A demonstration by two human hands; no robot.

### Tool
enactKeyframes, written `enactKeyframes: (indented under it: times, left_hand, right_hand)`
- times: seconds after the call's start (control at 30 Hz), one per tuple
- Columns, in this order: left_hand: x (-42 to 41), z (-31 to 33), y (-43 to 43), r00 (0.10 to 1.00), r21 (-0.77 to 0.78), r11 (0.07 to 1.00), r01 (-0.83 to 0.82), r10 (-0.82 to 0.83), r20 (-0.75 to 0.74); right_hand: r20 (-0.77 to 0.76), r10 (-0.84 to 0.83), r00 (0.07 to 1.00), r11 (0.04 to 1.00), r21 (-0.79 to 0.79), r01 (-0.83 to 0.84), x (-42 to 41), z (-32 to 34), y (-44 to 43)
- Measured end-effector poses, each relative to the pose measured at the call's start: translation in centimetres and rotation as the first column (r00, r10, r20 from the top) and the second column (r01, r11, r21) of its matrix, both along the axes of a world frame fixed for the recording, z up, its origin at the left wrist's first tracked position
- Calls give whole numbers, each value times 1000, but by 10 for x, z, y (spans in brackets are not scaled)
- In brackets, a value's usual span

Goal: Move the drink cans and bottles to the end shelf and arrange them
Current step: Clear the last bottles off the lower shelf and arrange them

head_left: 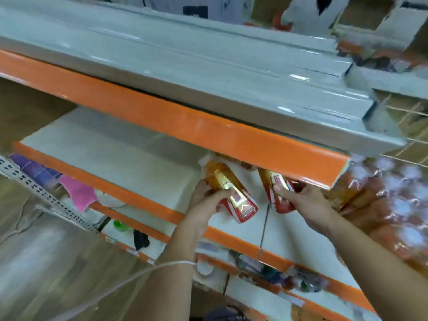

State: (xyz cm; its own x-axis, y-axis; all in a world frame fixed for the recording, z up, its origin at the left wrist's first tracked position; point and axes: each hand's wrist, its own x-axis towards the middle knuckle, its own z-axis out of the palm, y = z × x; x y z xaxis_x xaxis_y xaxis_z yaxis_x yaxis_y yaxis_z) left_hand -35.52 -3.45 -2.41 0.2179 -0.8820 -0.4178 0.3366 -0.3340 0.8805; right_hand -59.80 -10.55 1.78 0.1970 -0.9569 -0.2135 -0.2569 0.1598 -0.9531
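The white shelf board with an orange front edge (111, 154) carries the work, and the grey upper shelf with its own orange lip (185, 126) overhangs it closely. Past the board's right end sits a blurred shrink-wrapped pack of amber bottles (382, 200).

Over the board's right half I hold 2 bottles, 1 per hand, near each other but apart. The left bottle (229, 191), clear plastic with amber drink and a red-and-gold label, points its cap back-left and its base toward the front edge. The right bottle (278, 191), the same kind, lies parallel, its cap hidden under the lip.

My left hand (206, 200) wraps the left bottle from the left; my right hand (305, 202) clasps the right bottle from the right. I cannot tell whether the bases touch the board. I judge the board's bare left stretch is nearer my left hand.
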Motion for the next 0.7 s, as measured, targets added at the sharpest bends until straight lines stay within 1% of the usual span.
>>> enactKeyframes:
  times: [0.1,0.17,0.23,0.3,0.37,0.4,0.5,0.6,0.7]
  left_hand:
    - [2,20,1,986,-64,989,133,-126,106]
    - [-4,28,-5,957,-81,971,225,-205,204]
    - [-19,32,-12,908,-84,941,327,-289,302]
    - [-40,33,-18,851,-87,900,427,-367,377]
    - [-59,33,-22,799,-82,856,511,-437,413]
    - [-69,32,-23,779,-76,837,541,-466,419]
    - [-95,31,-25,746,-71,801,595,-517,420]
    - [-115,26,-24,712,-57,777,626,-541,448]
    - [-127,19,-24,677,-32,758,651,-562,476]
  right_hand:
    - [24,-119,993,991,66,117,-14,-7,28]
    - [67,-211,975,975,92,204,-21,-10,46]
    - [131,-310,942,948,122,295,-31,-16,62]
    - [179,-370,912,927,133,350,-43,-19,79]
    - [179,-397,900,918,107,383,-56,-25,92]
    - [152,-413,898,910,89,404,-62,-29,98]
    - [124,-431,894,902,61,427,-77,-37,107]
    - [84,-388,918,921,43,386,-81,-46,104]
    - [42,-329,943,944,-12,330,-80,-57,94]
